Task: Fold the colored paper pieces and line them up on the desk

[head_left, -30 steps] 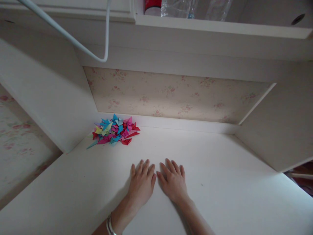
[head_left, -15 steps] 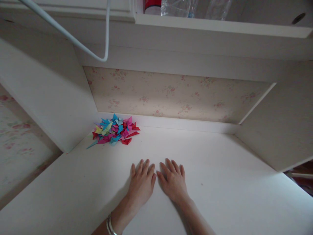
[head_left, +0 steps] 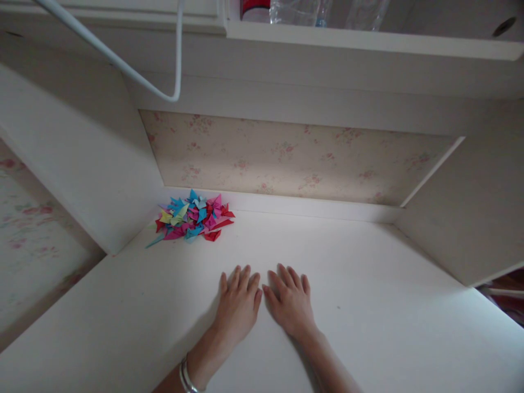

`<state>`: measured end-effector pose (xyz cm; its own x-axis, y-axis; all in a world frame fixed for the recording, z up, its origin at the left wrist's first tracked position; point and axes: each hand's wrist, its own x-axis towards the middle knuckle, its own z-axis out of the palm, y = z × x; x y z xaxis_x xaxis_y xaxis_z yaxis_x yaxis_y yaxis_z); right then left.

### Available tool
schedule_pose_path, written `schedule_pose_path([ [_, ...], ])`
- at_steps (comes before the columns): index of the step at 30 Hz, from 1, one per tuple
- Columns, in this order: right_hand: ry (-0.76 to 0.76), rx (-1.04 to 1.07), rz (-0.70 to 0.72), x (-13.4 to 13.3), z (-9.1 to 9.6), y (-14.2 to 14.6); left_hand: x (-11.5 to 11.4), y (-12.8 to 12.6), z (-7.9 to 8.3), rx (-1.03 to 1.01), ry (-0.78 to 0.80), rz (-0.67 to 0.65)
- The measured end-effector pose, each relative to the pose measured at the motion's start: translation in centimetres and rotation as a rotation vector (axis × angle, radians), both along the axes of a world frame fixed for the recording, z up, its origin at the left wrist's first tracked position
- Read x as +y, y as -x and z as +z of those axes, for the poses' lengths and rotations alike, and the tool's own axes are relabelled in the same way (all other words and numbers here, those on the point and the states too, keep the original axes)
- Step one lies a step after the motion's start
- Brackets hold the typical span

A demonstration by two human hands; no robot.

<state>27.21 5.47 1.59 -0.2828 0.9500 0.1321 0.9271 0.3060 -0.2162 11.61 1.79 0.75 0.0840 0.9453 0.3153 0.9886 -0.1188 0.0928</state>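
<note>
Palm down on the white desktop (head_left: 380, 338), my left hand (head_left: 238, 305) has its fingers spread and holds nothing. A silver bracelet (head_left: 187, 375) circles that wrist. My right hand (head_left: 291, 303) lies flat just beside it, fingers also apart, with only a small gap between the two thumbs. Beyond the left hand, in the back left corner of the desk, is a heap of folded paper pieces (head_left: 192, 217) in blue, red, pink, yellow and pale green. They look like origami cranes. Neither hand touches the heap.
Above the desk runs a white shelf (head_left: 368, 43) holding clear plastic bottles (head_left: 292, 11) and a red item (head_left: 256, 10). A bent white rod (head_left: 123, 64) hangs at the upper left. White side panels flank the desk, and flowered wallpaper (head_left: 282, 158) covers the back wall.
Both hands stay in the same place and pose. The view has shifted very slightly; the paper heap has not moved.
</note>
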Motion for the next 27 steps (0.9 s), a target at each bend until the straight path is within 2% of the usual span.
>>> schedule_pose_path([
  [27, 0.01, -0.007, -0.003, 0.06, -0.03, 0.07, 0.02, -0.04, 0.06, -0.009, 0.013, -0.005],
])
